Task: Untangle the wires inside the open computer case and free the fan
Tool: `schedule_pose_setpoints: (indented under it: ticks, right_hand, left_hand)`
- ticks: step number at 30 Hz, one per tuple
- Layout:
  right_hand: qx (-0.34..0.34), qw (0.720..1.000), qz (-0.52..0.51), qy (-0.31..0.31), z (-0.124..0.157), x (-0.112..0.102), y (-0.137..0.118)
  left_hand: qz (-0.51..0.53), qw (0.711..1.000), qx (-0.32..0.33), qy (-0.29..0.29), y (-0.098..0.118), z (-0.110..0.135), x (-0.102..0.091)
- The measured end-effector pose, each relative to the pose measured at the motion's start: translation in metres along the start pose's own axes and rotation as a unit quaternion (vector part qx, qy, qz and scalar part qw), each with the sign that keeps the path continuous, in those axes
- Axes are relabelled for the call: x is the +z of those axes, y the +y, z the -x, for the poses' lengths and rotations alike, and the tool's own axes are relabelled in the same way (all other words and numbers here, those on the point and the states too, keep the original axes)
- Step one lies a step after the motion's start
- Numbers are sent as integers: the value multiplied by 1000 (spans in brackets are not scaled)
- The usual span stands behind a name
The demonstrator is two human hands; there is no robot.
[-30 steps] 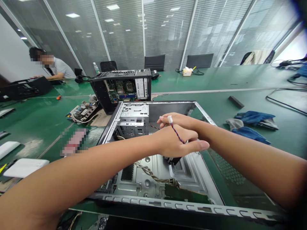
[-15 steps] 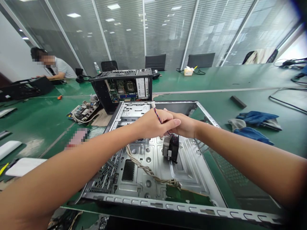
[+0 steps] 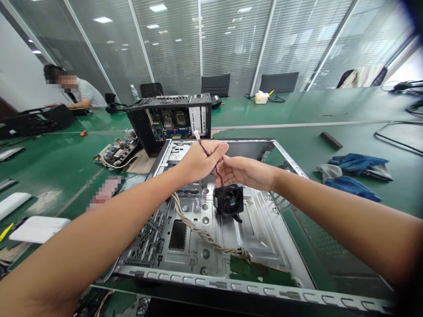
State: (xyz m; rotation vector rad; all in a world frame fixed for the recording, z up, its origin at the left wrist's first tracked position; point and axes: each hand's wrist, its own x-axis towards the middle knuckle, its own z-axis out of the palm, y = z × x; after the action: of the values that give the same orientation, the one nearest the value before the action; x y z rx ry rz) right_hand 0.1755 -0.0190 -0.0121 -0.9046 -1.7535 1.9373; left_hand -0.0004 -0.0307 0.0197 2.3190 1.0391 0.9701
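Observation:
A black CPU cooler fan (image 3: 232, 200) hangs by its twisted cable (image 3: 202, 148) above the bare metal floor of an open computer case (image 3: 205, 240). My left hand (image 3: 201, 160) is closed round that cable, and a white plug (image 3: 197, 134) sticks up past its knuckles. Close beside it is my right hand (image 3: 246, 171), thumb and fingers apart, the fingers loosely curved around the cable just above the fan. Whether they touch the cable I cannot tell. Beige twisted wires (image 3: 205, 235) lie across the case floor.
Behind stands a second computer case (image 3: 170, 119) with a motherboard inside. A loose circuit board (image 3: 115, 152) sits to the left, blue-grey gloves (image 3: 358, 171) and a dark bar (image 3: 331, 140) to the right. A co-worker (image 3: 79, 90) sits at the far left.
The fan has turned so its blades face me and moved slightly left. My left hand has shifted left with the cable and plug. My right hand has come apart from it, fingers loosened.

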Motion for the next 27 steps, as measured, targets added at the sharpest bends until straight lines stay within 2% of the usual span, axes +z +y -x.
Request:
schedule_pose_setpoints:
  ticks: [5,9,12,15,20,27]
  right_hand:
    - [-45,992,120,5,0,3,2]
    - [-51,987,148,39,-1,4,2]
    - [-49,988,134,55,-1,4,2]
    - [-41,991,108,71,-2,3,2]
    - [-51,988,114,89,-2,0,4]
    - [-77,986,104,101,-2,-2,5]
  left_hand:
    - [46,996,-72,0,-10,-1,-1]
    - [146,978,-151,-22,-15,0,-4]
    - [245,952,-185,-5,-15,1,-8]
    - [290,937,-191,44,-14,1,-12]
    - [273,936,-185,123,-13,-1,-16]
    - [275,931,-177,160,-16,-1,-17]
